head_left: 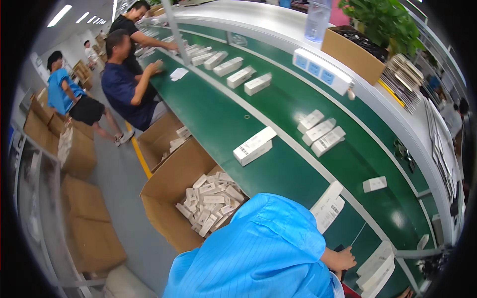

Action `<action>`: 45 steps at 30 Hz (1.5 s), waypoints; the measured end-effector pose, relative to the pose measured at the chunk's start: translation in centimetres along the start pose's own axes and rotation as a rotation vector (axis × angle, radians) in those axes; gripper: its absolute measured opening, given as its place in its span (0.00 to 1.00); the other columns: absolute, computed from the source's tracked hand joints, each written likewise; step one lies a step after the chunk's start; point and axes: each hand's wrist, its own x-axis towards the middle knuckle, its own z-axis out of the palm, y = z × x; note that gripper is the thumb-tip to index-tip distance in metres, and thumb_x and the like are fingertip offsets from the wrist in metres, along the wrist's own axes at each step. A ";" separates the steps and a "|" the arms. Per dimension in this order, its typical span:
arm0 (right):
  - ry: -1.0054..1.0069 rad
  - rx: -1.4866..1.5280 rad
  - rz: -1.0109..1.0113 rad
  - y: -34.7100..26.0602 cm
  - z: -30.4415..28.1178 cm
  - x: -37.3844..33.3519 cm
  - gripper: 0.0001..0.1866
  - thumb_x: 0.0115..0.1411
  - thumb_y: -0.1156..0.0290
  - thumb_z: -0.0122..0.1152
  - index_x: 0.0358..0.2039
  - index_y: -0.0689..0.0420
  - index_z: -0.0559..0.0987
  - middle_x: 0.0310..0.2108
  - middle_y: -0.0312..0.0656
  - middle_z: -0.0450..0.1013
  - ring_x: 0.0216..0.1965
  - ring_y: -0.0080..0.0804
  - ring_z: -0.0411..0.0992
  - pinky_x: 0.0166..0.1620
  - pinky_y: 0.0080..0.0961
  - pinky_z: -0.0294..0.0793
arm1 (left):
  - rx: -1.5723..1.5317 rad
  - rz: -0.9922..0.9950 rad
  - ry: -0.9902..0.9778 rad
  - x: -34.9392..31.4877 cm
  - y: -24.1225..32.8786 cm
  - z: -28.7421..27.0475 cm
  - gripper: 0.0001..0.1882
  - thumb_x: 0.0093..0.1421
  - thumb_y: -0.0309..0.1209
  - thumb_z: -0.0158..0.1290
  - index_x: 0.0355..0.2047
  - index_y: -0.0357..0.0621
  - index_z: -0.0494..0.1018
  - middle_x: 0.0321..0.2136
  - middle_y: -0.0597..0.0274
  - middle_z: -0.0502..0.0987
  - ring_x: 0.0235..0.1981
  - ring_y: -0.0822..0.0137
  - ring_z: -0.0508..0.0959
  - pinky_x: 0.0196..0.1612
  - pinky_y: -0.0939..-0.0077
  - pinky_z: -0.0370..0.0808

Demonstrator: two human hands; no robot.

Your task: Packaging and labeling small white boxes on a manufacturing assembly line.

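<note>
My left arm, in a bright blue sleeve (278, 238), reaches over the green table to the lower right. Its hand, my left hand (342, 260), has curled fingers. A small dark thing shows beside the fingers, and a thin pale strip (358, 233) sticks up past them; what the hand holds is unclear. White boxes with printed labels (327, 208) lie just beyond the hand, and more white boxes (376, 270) sit to its right. Of my right hand (406, 293), only a bit of skin shows at the lower edge; its fingers are mostly hidden.
A cardboard carton (169, 208) full of small white boxes (211, 201) stands left of the table. Two stacked white boxes (254, 146) rest on the table. More boxes (322, 131) lie on the green conveyor belt (298, 169). Co-workers (126, 84) are at the far left.
</note>
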 end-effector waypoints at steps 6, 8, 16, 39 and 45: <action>-0.153 0.047 -0.066 -2.3 1.8 0.2 0.18 0.57 0.72 0.58 0.50 0.56 0.77 0.46 0.53 0.76 0.47 0.46 0.77 0.51 0.37 0.74 | 0.045 -0.056 0.058 -0.2 0.3 0.6 0.13 0.52 0.38 0.58 0.35 0.44 0.73 0.30 0.59 0.78 0.35 0.60 0.80 0.50 0.52 0.63; -0.190 0.061 -0.074 -2.7 2.3 0.4 0.19 0.57 0.73 0.58 0.50 0.56 0.76 0.47 0.53 0.76 0.48 0.46 0.77 0.51 0.37 0.74 | 0.058 -0.079 0.027 -0.4 0.8 0.3 0.12 0.53 0.37 0.57 0.34 0.45 0.73 0.30 0.59 0.79 0.35 0.60 0.80 0.48 0.53 0.65; -0.301 0.114 -0.090 -2.7 2.7 1.9 0.20 0.58 0.74 0.57 0.53 0.57 0.75 0.49 0.54 0.75 0.49 0.45 0.76 0.52 0.36 0.73 | 0.115 -0.110 0.077 0.4 -1.2 0.3 0.11 0.53 0.35 0.53 0.35 0.44 0.73 0.30 0.61 0.79 0.35 0.60 0.80 0.48 0.55 0.66; 0.006 -0.256 -0.341 -1.6 -2.6 -0.9 0.14 0.56 0.70 0.66 0.41 0.60 0.79 0.38 0.46 0.75 0.41 0.46 0.74 0.45 0.35 0.72 | -0.383 -0.317 0.246 1.1 1.1 -4.6 0.09 0.44 0.28 0.57 0.27 0.41 0.74 0.27 0.48 0.78 0.32 0.45 0.79 0.36 0.56 0.76; 0.025 0.015 -0.162 -0.7 -0.5 -0.2 0.13 0.56 0.73 0.65 0.42 0.60 0.78 0.37 0.45 0.74 0.30 0.38 0.75 0.36 0.30 0.74 | -0.492 -0.468 0.212 3.1 -0.2 -2.2 0.10 0.47 0.29 0.59 0.29 0.37 0.73 0.25 0.48 0.80 0.28 0.52 0.83 0.35 0.64 0.78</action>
